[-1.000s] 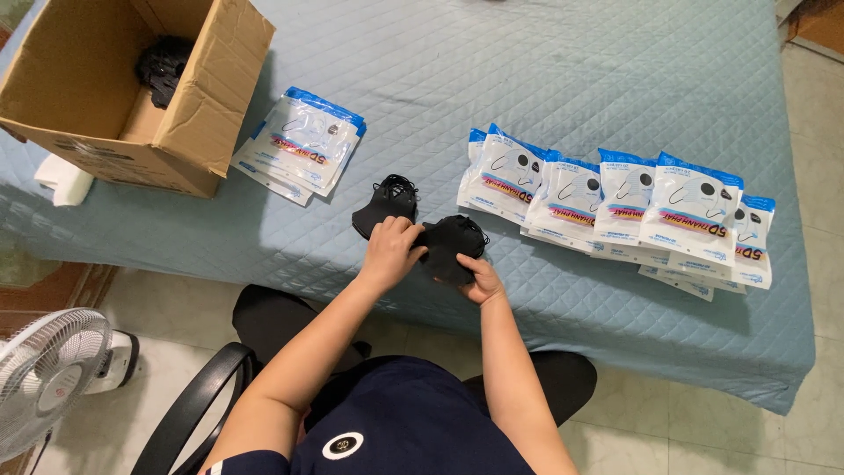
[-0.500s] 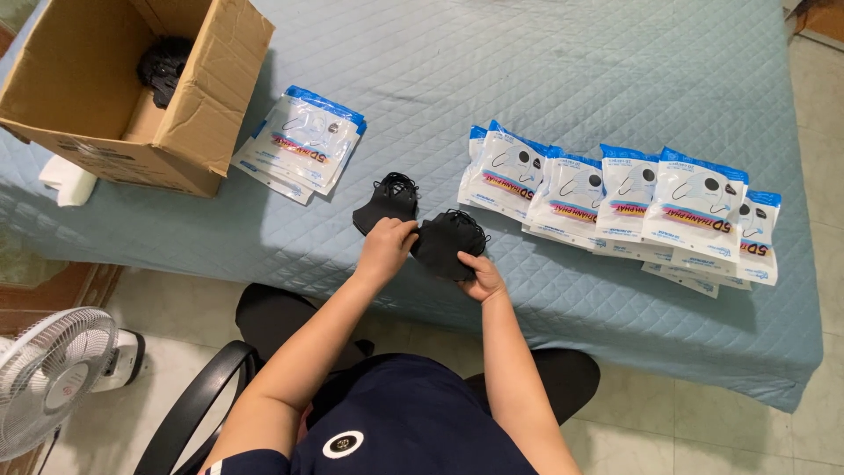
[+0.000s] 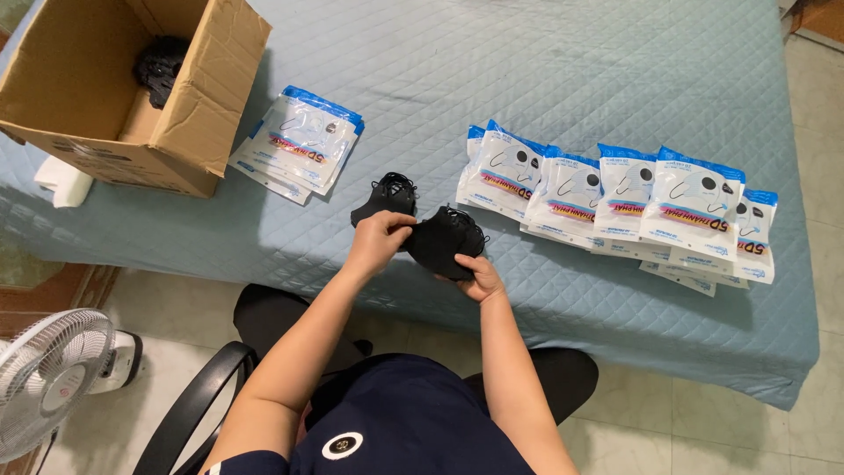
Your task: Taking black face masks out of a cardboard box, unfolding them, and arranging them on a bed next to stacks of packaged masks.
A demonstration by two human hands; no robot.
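hands left (image 3: 378,239) and right (image 3: 479,277) both grip black mask (image 3: 444,242) above blue quilted bed (image 3: 571,79).

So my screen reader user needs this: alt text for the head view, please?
Both hands, left hand and right hand, hold a black face mask over a blue quilted table; another black mask, packaged masks and a cardboard box lie around.

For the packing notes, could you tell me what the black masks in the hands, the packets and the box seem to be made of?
Black masks: soft matte fabric by the look, limp and creased between the left hand and right hand.
Packets: thin glossy plastic film, showing glare.
Box: brown corrugated cardboard, dull, with folded flaps.
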